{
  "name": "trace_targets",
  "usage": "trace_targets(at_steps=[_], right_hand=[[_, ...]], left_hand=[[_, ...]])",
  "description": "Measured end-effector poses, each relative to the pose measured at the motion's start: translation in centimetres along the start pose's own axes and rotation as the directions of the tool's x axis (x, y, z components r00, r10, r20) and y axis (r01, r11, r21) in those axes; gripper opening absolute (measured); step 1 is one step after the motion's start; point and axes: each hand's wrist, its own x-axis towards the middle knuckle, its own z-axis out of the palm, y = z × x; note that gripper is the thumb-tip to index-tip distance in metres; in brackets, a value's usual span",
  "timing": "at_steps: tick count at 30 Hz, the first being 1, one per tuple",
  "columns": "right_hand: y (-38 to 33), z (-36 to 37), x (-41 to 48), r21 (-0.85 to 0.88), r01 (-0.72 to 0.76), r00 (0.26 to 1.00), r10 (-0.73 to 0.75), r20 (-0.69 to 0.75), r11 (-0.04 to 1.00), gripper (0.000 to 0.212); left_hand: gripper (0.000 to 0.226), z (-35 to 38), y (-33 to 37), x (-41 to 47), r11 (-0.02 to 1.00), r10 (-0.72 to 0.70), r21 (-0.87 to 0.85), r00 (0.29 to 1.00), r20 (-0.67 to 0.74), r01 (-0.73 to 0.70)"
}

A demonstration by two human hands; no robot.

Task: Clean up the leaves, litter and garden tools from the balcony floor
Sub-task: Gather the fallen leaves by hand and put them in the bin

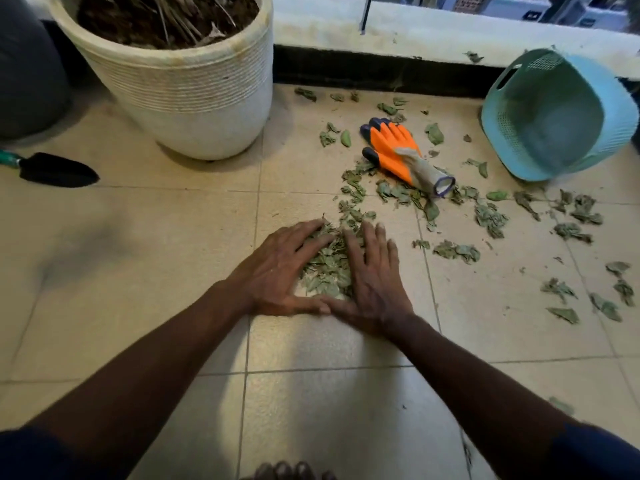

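A small heap of dry green leaves (327, 268) lies on the beige tiled floor between my two hands. My left hand (277, 271) presses flat against the heap's left side, fingers spread. On the heap's right side my right hand (372, 271) lies flat too, and the two thumbs touch at the near edge. More loose leaves (488, 216) are scattered to the right and behind. An orange and grey garden glove (401, 154) rests among them. A black trowel (57, 169) with a green handle lies at far left.
A large white planter (194, 98) with soil stands at the back left. A light blue plastic basket (557, 116) lies tipped on its side at the back right, against a low ledge (415, 32). My toes show at the bottom edge.
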Motion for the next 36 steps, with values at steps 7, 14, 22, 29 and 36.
trace_targets(at_steps=[7,14,22,29,36], right_hand=[[1.8,-1.9,4.2,-0.158,0.146,0.989,-0.149,-0.003,0.976,0.107],[2.4,-2.0,4.7,-0.290,0.234,0.957,-0.272,-0.097,0.928,0.058],[1.6,-2.3,6.1,-0.233,0.111,0.990,-0.128,-0.061,0.966,0.054],[0.5,-2.6,7.0,-0.001,-0.059,0.975,0.057,-0.213,0.998,0.069],[-0.5,-4.4,5.6,0.858,-0.325,0.701,0.710,-0.064,0.398,0.066]], left_hand=[[0.137,-1.3,-1.2,3.1,0.983,0.002,0.186,1.000,-0.017,0.001],[0.080,-0.6,-3.1,5.4,0.980,0.158,0.145,0.974,-0.161,-0.135],[0.049,-2.1,-3.4,7.1,0.914,0.258,0.345,0.962,-0.088,-0.213],[0.035,-2.3,-2.7,7.4,0.934,0.052,0.356,0.989,-0.140,0.001],[0.027,-3.8,-1.7,9.0,0.909,-0.284,0.216,0.908,-0.309,0.358]])
